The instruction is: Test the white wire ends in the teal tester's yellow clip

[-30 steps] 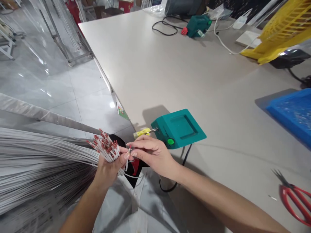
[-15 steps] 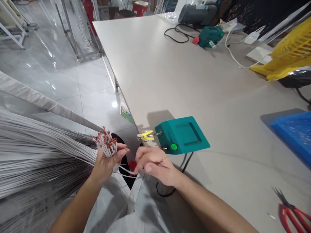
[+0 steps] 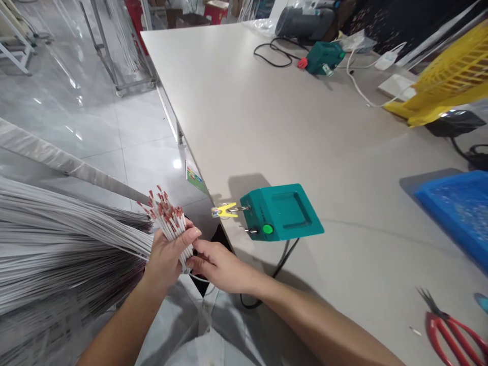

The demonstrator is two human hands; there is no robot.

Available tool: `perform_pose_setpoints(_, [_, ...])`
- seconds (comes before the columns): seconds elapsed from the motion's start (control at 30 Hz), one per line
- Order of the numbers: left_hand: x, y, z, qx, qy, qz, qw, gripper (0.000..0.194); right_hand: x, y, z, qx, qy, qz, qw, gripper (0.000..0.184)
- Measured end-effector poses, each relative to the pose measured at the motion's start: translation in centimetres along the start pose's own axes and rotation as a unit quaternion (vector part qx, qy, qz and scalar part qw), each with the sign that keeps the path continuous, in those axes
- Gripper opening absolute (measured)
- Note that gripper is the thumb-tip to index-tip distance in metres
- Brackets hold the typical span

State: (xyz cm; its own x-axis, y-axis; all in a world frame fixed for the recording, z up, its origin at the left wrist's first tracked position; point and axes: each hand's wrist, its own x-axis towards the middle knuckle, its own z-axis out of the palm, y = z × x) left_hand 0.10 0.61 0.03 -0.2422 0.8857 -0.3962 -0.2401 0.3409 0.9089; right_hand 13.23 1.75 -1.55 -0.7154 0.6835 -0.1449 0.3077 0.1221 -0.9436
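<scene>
My left hand [image 3: 165, 256] is wrapped round an upright bundle of white wires [image 3: 176, 229] with reddish, copper-coloured ends fanning out at the top. Against the bundle's lower right side, my right hand [image 3: 218, 264] pinches at the white wires; its fingertips are partly hidden. A loose wire curves beneath that hand. Just right of both hands, at the table edge, sits a green device [image 3: 284, 212] with a green button. A yellow clip [image 3: 224, 210] is attached to one of its metal terminals.
A long mass of white wires [image 3: 57, 229] hangs at my left beside a wrapped rail [image 3: 68, 165]. On the table [image 3: 236, 112] are red-handled pliers [image 3: 446, 325], a blue tray [image 3: 463, 218], a yellow fan-like object [image 3: 453, 76], another green device [image 3: 324, 57] and cables.
My right hand has moved left and down from beside the clip to the bundle, and its fingers now close there. My left hand keeps hold of the bundle. The view has shifted slightly.
</scene>
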Motion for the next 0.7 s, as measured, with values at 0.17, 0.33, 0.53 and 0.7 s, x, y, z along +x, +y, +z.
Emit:
perform_pose_setpoints(0.17, [0.2, -1.1, -0.3, -0.023, -0.018, -0.026, 0.999, 0.029, 0.0, 0.3, 0.4, 0.0, -0.007, 0.052, 0.999, 0.014])
perform_pose_setpoints(0.33, [-0.1, -2.5, -0.6, 0.011, -0.09, -0.046, 0.995, 0.023, 0.1, 0.6, 0.3, 0.028, 0.024, 0.056, 0.998, 0.025])
perform_pose_setpoints(0.53, [-0.1, -2.5, -0.6, 0.008, -0.014, 0.026, 1.0, 0.02, -0.4, -0.5, -0.8, -0.094, 0.105, 0.019, 0.99, 0.019])
perform_pose_setpoints(0.7, [-0.4, -2.2, -0.7, 0.054, -0.054, 0.024, 0.997, 0.019, -0.5, -1.2, -1.1, -0.04, 0.296, -0.035, 0.954, 0.011])
